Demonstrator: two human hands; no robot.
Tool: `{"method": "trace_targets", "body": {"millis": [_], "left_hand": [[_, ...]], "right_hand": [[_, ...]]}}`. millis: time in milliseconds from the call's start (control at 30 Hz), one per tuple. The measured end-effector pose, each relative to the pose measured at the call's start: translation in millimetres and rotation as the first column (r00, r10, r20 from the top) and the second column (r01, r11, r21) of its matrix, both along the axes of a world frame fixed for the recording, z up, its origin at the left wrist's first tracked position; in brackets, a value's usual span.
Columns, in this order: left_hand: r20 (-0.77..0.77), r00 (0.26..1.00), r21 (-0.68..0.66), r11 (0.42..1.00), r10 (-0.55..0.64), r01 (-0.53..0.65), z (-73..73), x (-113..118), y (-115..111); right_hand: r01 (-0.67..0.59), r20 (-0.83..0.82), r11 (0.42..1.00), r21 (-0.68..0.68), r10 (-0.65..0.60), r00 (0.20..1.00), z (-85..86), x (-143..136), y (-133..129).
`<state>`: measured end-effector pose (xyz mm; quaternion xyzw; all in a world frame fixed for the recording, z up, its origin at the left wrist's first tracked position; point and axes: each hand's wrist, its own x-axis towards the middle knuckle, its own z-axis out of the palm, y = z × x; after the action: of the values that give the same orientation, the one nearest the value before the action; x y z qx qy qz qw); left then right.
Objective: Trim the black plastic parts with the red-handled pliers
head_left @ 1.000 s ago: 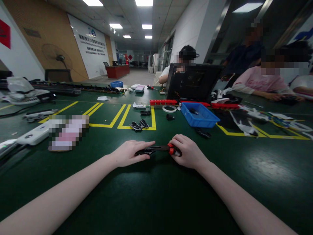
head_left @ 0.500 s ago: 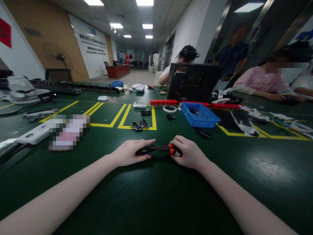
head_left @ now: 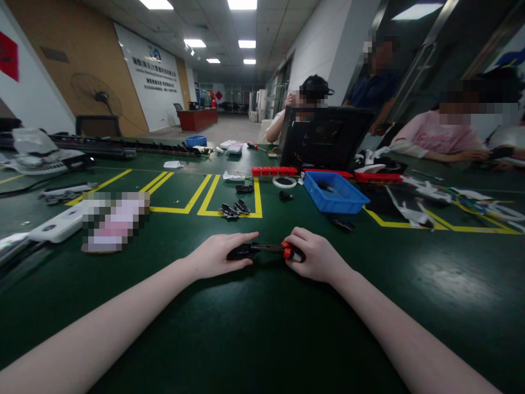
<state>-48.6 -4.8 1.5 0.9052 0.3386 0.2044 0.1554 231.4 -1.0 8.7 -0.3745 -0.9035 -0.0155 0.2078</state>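
Note:
My left hand (head_left: 219, 255) is closed around a small black plastic part (head_left: 241, 251), its thumb and forefinger reaching out along either side. In my right hand (head_left: 315, 254) are pliers (head_left: 268, 248) with red and black handles, fingers wrapped round the grips. The plier jaws point left and meet the right end of the black part; whether they pinch it I cannot tell. Both hands are low over the green table (head_left: 254, 328). Beyond them lie black plastic pieces (head_left: 234, 209) inside a yellow-taped box.
Behind my right hand stands a blue tray (head_left: 338, 205) with a dark piece inside. Near it lie a white ring (head_left: 284, 182), a black cap-like piece (head_left: 286, 195) and a red strip (head_left: 274, 171). A white power strip (head_left: 59, 221) is at left. Several people are across the table.
The black part has turned slightly in my left hand, showing a smoother side. My right hand and the pliers stay nearly still. The standing person at the back has shifted left.

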Motion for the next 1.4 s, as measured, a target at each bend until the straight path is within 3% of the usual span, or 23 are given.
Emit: {"method": "trace_targets", "body": {"millis": [300,767,1400], "left_hand": [[0.053,0.998,-0.071,0.997,-0.038,0.041,3.8,0.1,1.0],[0.035,0.999,-0.022,0.999,-0.025,0.026,0.7,0.5,1.4],[0.012,1.0,-0.01,1.0,-0.003,0.004,-0.3,0.5,2.2]], "right_hand": [[0.015,0.009,1.0,0.009,-0.015,1.0,0.3,0.4,-0.1],[0.041,-0.015,0.995,0.092,-0.04,0.999,-2.9,1.8,4.3],[0.029,0.022,0.996,0.083,-0.031,0.999,-4.2,1.5,6.0]]}}
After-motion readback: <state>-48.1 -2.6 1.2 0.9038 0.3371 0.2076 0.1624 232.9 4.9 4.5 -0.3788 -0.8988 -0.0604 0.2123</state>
